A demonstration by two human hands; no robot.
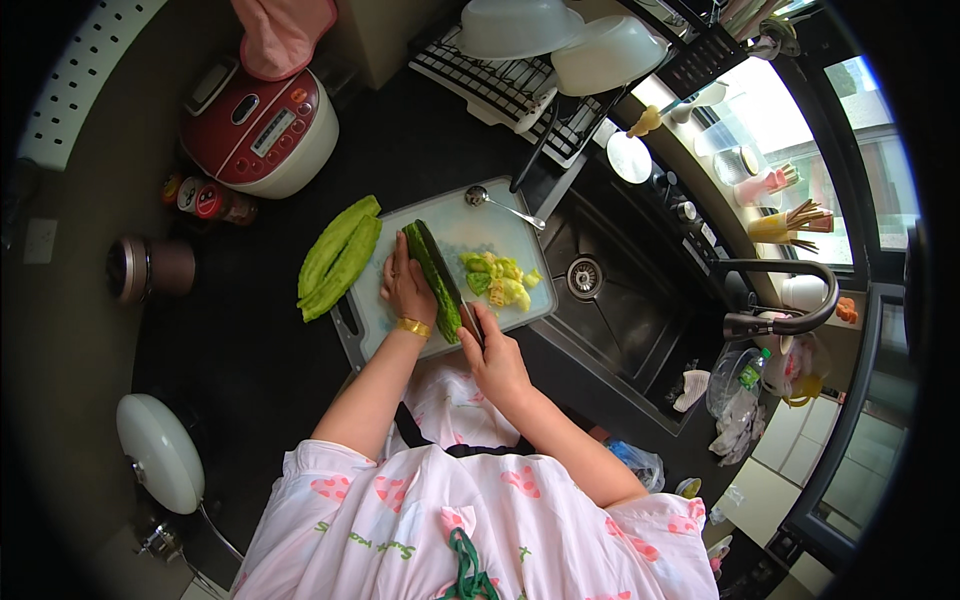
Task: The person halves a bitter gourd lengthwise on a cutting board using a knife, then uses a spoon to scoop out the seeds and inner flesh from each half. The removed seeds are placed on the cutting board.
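On the cutting board (382, 319), a green bitter melon piece (429, 274) lies lengthwise. My left hand (411, 289) holds it from the left side, fingers stretched along it. A kitchen knife (442, 262) is in my right hand (495, 360), gripped by its brown handle. The dark blade runs along the right side of the melon, close against it; whether it cuts in cannot be seen. Scooped pith and pieces (502, 281) sit in a pile right of the knife. A metal spoon (480, 197) rests at the board's far edge. Two hollowed bitter melon halves (341, 255) lie at the left, partly over the board's edge.
A black sink (622, 300) with a faucet (780, 300) adjoins the board on the right. Beyond stands a dish rack (495, 82) with white bowls (607, 56). A red rice cooker (262, 127), jars (210, 201) and a lidded pan (161, 454) stand to the left.
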